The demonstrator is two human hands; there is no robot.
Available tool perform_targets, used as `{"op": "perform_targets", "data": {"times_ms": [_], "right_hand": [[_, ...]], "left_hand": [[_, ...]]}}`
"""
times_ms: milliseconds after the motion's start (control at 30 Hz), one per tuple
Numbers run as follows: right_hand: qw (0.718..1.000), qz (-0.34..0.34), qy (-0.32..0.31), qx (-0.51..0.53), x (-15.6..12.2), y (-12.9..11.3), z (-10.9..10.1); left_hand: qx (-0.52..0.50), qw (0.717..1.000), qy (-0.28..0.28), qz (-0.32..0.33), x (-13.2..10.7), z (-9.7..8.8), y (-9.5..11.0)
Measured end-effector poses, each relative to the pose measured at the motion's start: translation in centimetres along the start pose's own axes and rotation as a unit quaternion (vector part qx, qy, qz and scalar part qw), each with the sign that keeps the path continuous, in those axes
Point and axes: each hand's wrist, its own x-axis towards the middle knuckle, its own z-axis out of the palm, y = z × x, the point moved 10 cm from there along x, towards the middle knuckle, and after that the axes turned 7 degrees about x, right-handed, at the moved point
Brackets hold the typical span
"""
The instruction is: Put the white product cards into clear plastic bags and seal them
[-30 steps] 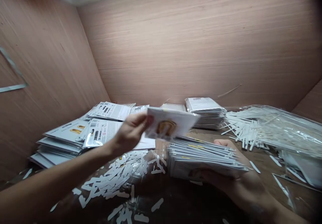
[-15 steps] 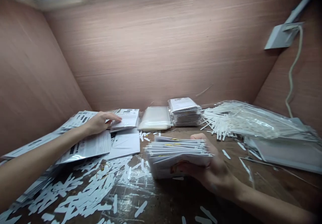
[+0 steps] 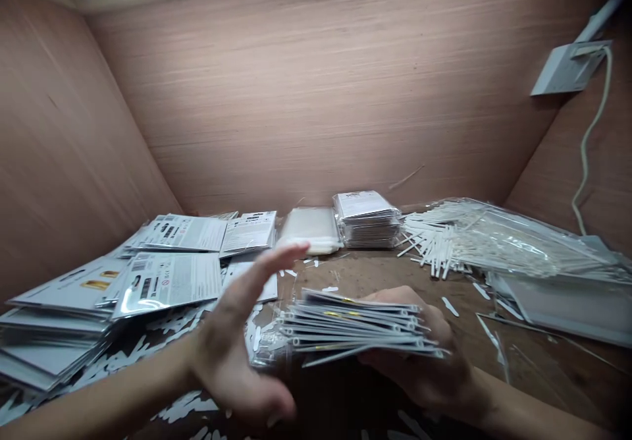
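A thick stack of printed cards [image 3: 353,325], with white sticks along its edges and bits of gold showing, is gripped at its right end by my right hand [image 3: 424,348]. Just left of that stack, my left hand [image 3: 241,348] is in the air, thumb and fingers spread apart, holding nothing. Its outline is a little blurred. Behind it lie packaged cards [image 3: 170,278] with printed backs and hang holes. Small white cut-out strips [image 3: 185,407] are scattered beneath the left forearm.
Along the back stand a small card pile [image 3: 249,232], clear plastic bags [image 3: 312,226] and a tall wrapped card stack [image 3: 368,219]. White sticks [image 3: 439,246] spill from a plastic bag [image 3: 513,242] at right. More cards [image 3: 64,334] are heaped at left. A cable [image 3: 585,157] hangs on the right wall.
My left hand has left the small card pile at the back and come toward me, opening beside the held stack. The stack in my right hand has tipped so its edges face me.
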Motion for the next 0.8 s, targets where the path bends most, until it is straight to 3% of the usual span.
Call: {"op": "perform_targets", "data": {"times_ms": [67,167,367,500,600,700,800], "right_hand": [[1.0,-0.011,-0.014,0.006,-0.2,-0.6,0.4],[0.999,-0.021,-0.031,0.017,-0.1,-1.2,0.7],[1.0,-0.004,-0.005,0.013,0.9,-1.2,0.1],[0.999,0.028,0.02,0.039,1.4,-0.3,-0.3],[0.984,0.115,0.038,0.128,2.2,0.8,-0.4],[0.965,0.173,0.069,0.186,3.3,0.4,-1.2],[0.963,0.17,0.059,0.202,4.3,-1.0,-1.7]], "left_hand": [[-0.021,1.0,0.005,0.006,-1.0,2.8,1.4],[-0.053,0.996,0.07,-0.031,-1.8,4.7,0.9],[-0.049,0.981,0.143,-0.124,-1.8,5.4,-0.7],[-0.094,0.972,0.118,-0.179,-1.5,6.0,-2.6],[-0.136,0.955,0.081,-0.25,-1.2,6.6,-4.2],[-0.152,0.953,0.031,-0.262,-0.2,6.7,-3.6],[-0.143,0.952,0.041,-0.266,0.1,5.9,-3.1]]}}
